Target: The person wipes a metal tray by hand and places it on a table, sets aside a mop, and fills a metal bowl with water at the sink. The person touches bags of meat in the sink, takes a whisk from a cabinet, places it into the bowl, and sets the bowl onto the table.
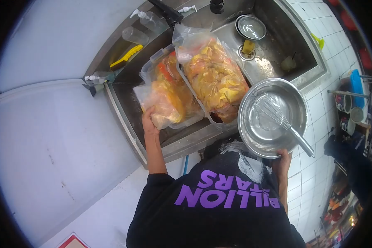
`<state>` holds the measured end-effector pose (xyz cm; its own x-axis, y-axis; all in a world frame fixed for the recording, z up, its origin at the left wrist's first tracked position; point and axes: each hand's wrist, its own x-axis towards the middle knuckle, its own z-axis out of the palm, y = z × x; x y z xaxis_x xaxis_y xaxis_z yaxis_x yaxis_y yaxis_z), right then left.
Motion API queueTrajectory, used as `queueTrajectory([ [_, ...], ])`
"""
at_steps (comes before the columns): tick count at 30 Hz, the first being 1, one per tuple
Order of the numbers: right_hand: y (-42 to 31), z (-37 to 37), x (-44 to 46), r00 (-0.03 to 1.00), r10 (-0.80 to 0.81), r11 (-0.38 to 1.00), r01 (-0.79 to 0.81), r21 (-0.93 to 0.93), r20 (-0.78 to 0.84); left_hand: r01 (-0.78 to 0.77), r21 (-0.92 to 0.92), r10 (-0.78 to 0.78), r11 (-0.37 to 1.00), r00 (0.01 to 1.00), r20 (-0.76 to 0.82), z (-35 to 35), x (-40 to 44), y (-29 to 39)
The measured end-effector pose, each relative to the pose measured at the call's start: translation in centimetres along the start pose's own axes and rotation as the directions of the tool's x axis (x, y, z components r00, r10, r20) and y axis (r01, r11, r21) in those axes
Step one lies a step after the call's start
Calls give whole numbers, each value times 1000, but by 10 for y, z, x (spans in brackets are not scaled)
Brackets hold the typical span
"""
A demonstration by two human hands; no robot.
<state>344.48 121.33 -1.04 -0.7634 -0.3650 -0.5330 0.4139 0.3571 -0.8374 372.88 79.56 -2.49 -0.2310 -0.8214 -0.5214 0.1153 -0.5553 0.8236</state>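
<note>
My left hand grips the lower corner of a clear plastic bag filled with yellow-orange food that looks like marinated meat. This bag lies in a clear plastic tub over the left sink basin. Beside it, a second tub holds another bag of similar pieces. On the right, my right hand is closed on the near rim of a steel mixing bowl, its fingers partly hidden. A wire whisk rests inside the bowl, its handle sticking out over the rim.
Round metal bowls and a yellow sponge by the drain are in the right sink basin. Pump bottles and a yellow-handled brush line the back left ledge. A white wall stands at left.
</note>
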Motion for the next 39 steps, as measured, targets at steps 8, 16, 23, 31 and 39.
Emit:
queueTrajectory([
  [8,4,-6,-9,976,218,945,-208,252,-14,254,-97,-262,962,961,-83,-20,26,-96],
  [16,-3,-1,-20,970,220,943,-186,275,-99,23,592,61,806,991,-121,-53,19,-81],
  [23,16,-10,-17,977,193,955,-165,248,-94,-300,934,246,-195,907,342,12,27,-66],
  [31,16,-12,-21,968,240,921,-206,332,-67,-335,804,-161,-492,942,294,-2,103,-84],
  [39,5,2,-26,957,273,886,-210,414,-98,-289,864,-76,-412,956,284,11,98,-78],
])
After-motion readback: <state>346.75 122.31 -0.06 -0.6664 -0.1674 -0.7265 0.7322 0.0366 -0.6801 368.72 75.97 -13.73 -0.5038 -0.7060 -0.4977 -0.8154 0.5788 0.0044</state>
